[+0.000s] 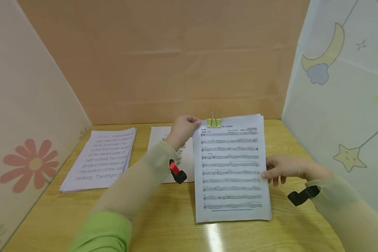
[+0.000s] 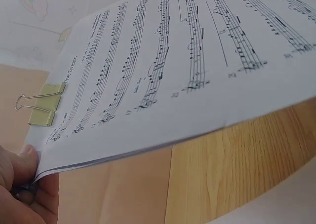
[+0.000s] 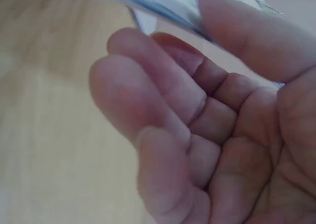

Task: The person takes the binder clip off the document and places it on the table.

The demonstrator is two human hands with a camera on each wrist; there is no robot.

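A stack of sheet music (image 1: pixel 230 168), headed "The Dream", is held up facing the head camera. A yellow binder clip (image 1: pixel 214 123) sits on its top edge, left of the title, with its wire handles pointing up. My left hand (image 1: pixel 183 131) pinches the top left corner; the left wrist view shows its thumb (image 2: pixel 28 160) on the printed face, beside the clip (image 2: pixel 47 104). At the right edge, my right hand (image 1: pixel 285 168) grips the stack with the thumb in front. Several of its fingers (image 3: pixel 133 95) curl loosely below the edge in the right wrist view.
A stack of large-print text pages (image 1: pixel 102 157) lies at the table's left. Another white sheet (image 1: pixel 170 169) with a dark feathery drawing lies behind the music, partly covered by it and my left arm. Light panels (image 1: pixel 330 115) and a tan back panel (image 1: pixel 182 63) enclose the wooden table (image 1: pixel 157 217).
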